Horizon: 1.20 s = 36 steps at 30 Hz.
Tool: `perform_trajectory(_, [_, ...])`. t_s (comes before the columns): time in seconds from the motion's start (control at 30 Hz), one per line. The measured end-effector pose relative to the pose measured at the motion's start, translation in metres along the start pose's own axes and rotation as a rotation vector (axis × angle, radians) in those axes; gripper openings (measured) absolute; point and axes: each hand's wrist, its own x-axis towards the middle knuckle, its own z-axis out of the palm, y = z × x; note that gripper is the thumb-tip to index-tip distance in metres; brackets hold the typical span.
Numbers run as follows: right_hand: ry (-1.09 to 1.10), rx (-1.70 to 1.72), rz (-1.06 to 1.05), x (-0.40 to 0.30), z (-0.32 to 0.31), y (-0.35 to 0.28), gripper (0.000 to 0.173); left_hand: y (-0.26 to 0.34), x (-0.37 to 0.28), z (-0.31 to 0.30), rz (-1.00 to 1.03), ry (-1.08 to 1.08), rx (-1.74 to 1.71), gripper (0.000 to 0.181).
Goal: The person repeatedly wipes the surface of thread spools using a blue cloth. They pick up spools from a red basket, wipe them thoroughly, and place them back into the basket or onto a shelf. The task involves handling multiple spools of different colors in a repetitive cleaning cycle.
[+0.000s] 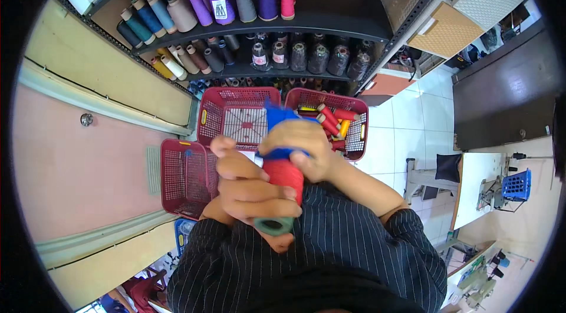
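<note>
In front of my chest a cone of red thread [283, 177] lies tilted, the hollow end of its green core facing me. My left hand [254, 189] wraps around its near part. My right hand [298, 143] grips a blue cloth [283, 115] at the cone's far end. Motion blurs the cloth and fingers, and the cloth hides that end of the cone. Beyond my right hand, a maroon plastic basket [363, 134] holds several red and orange thread cones [328, 118]. Another maroon basket [230, 92] stands beside it to the left.
A third maroon basket [170, 180] stands nearer on the left. Ahead rises a metal shelf [340, 12] with rows of thread cones. A pink door [88, 171] flanks the left side. To the right are a sewing table [477, 189] and a tiled floor [402, 114]. Another person [141, 288] is partly visible at lower left.
</note>
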Motion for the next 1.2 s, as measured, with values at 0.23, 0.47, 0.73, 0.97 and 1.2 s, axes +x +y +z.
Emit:
perform_trajectory(0.23, [0.578,0.073,0.641,-0.028,-0.014,0.059,0.046,-0.013,-0.016,0.008,-0.117,0.386,-0.182,0.033])
perform_trajectory(0.47, [-0.098,-0.055,0.142,0.015,0.005,-0.016,0.032,-0.011,-0.018,-0.012,-0.088,0.090,-0.182,0.032])
perform_trajectory(0.73, [0.177,0.441,0.806,-0.047,0.006,0.073,0.034,-0.007,-0.031,-0.015,-0.276,0.194,-0.253,0.038])
perform_trajectory(0.97, [0.629,-0.001,0.772,-0.019,-0.007,0.043,0.026,-0.009,-0.001,0.019,-0.795,0.808,-0.269,0.031])
perform_trajectory(1.2, [0.307,-0.499,-0.018,0.007,0.002,-0.007,0.036,-0.027,-0.034,0.002,-0.317,0.236,-0.486,0.046])
